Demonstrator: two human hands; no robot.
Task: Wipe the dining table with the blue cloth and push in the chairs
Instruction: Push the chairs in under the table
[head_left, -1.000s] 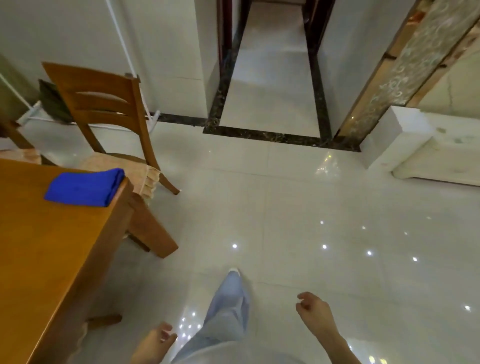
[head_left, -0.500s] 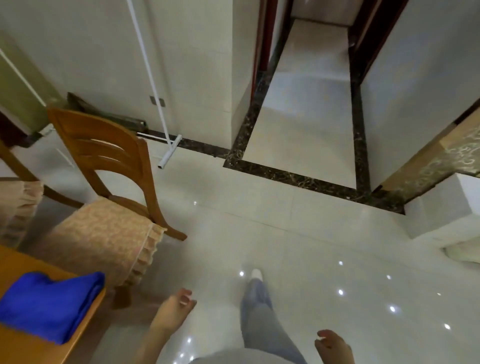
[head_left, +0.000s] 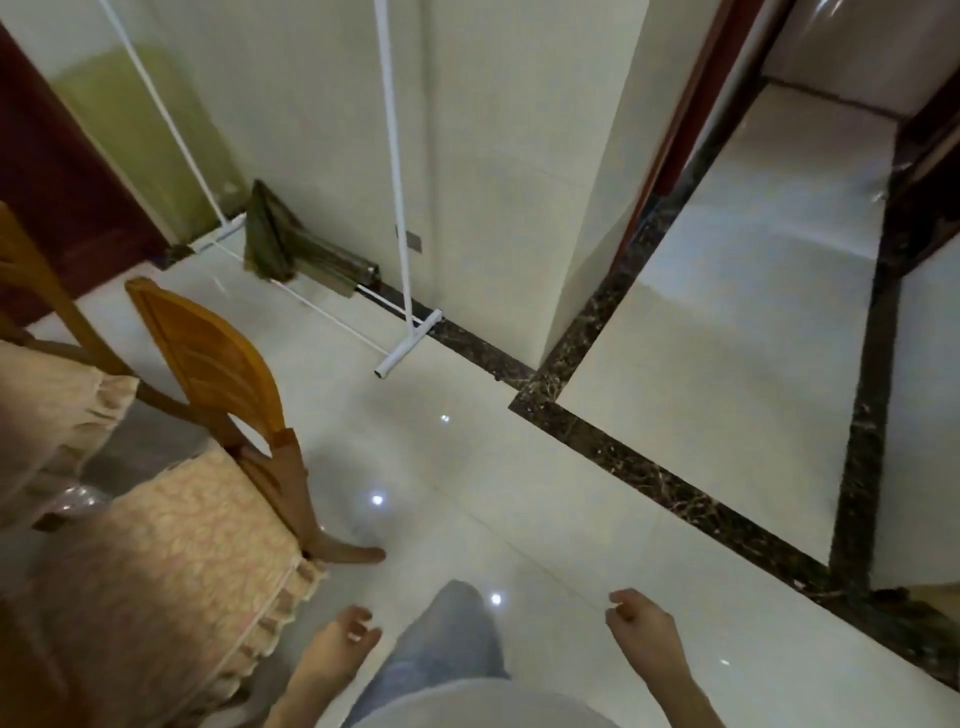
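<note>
Orange-brown wooden chair with beige frilled seat cushion (head_left: 218, 364) stands lower left on glossy white tile floor (head_left: 571, 519); left hand (head_left: 337, 656) near its cushion, right hand (head_left: 644, 635) well apart; both loosely curled, apparently empty.

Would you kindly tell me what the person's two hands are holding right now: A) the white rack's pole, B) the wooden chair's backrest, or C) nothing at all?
C: the left hand and the right hand both hang loosely curled over the floor, apart from the wooden chair.
</note>
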